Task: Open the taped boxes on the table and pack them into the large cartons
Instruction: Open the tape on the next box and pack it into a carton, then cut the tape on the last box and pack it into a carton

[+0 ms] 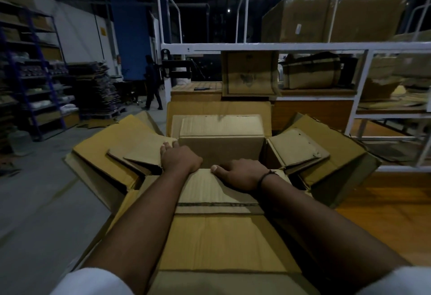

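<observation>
— How are the hands seen over the carton?

— Both bare forearms are stretched forward from white sleeves. The left hand (179,157) is laid palm down at the inner box's left corner, fingers together and curled over the edge onto the left flap (144,152); whether anything is actually gripped cannot be told. The right hand (240,173) is pressed flat on the near flap (210,189), thumb extended toward the left, fingers bent over the flap's far edge, nothing clamped that can be made out. A dark cord (264,176) is worn on the right wrist.

— And where is the box itself?

— A smaller open box (220,152) is seated inside the large carton (224,238), its flaps folded outward on all four sides, over the carton's own spread flaps. Its interior is shadowed and no contents can be told.

— What is pictured around it?

— A white metal rack (279,47) is stood behind, loaded with cartons, one large brown carton (331,21) on its top level. A wooden table (384,213) is seen at the right. At the left, blue shelving (35,73) and a stack of flattened cardboard (98,89) are lined along the wall, and a person in dark clothes (152,82) is caught on the grey floor in the distance.
</observation>
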Action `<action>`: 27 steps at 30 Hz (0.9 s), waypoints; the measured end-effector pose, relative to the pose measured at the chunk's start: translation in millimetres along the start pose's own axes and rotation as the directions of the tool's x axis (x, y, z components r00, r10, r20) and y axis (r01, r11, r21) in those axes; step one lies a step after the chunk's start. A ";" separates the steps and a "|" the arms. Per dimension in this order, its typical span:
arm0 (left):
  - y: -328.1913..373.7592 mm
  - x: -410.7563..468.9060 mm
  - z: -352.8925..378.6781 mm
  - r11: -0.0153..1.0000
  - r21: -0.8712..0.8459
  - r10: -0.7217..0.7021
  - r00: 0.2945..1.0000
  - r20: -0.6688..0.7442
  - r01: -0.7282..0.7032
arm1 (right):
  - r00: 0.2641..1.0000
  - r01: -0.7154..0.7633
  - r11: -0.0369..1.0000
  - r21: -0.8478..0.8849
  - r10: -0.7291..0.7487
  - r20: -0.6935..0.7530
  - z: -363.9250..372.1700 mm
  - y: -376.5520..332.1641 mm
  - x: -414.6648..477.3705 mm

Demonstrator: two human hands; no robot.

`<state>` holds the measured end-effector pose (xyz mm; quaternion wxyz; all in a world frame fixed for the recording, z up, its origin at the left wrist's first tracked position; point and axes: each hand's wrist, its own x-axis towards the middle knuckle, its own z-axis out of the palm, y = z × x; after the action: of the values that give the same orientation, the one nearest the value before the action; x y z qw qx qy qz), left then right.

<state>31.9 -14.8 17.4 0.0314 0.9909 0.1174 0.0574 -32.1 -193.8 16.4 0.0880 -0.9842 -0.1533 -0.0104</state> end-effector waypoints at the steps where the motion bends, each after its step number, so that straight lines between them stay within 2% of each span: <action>1: -0.3 -0.1 -1.3 1.000 0.016 0.005 1.000 0.014 -0.005 | 1.000 -0.001 1.000 0.028 0.001 0.020 -1.4 0.8 -0.8; 6: -2.5 -1.5 -17.5 0.996 0.083 0.026 0.996 0.086 -0.033 | 0.989 -0.021 0.972 0.233 -0.015 0.150 -16.7 12.7 -10.4; 9: 2.2 -5.5 -24.2 0.987 0.135 0.081 0.994 0.075 -0.090 | 0.987 -0.037 0.975 0.219 0.001 0.159 -28.5 28.8 -23.1; 12: 27.2 -19.7 -34.3 0.976 0.100 0.191 0.981 0.038 -0.194 | 0.994 -0.061 0.982 0.181 0.044 0.098 -44.1 50.5 -37.5; 18: 129.3 -49.0 -83.7 0.903 0.035 0.430 0.902 -0.046 -0.429 | 0.984 -0.142 0.987 -0.078 0.132 -0.119 -93.2 105.6 -49.7; 24: 250.8 -80.8 -113.7 0.790 0.049 0.611 0.778 -0.148 -0.611 | 0.941 -0.186 0.982 0.009 0.181 -0.286 -141.8 193.3 -78.2; 27: 310.5 -95.9 -115.4 0.771 0.024 0.632 0.759 -0.156 -0.637 | 0.900 -0.243 0.967 0.076 0.254 -0.353 -150.1 246.7 -101.3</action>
<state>-3.5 -333.2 145.1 0.0161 0.9639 -0.2236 0.1434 -52.8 -482.0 117.4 0.1301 -0.9755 -0.0081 -0.1770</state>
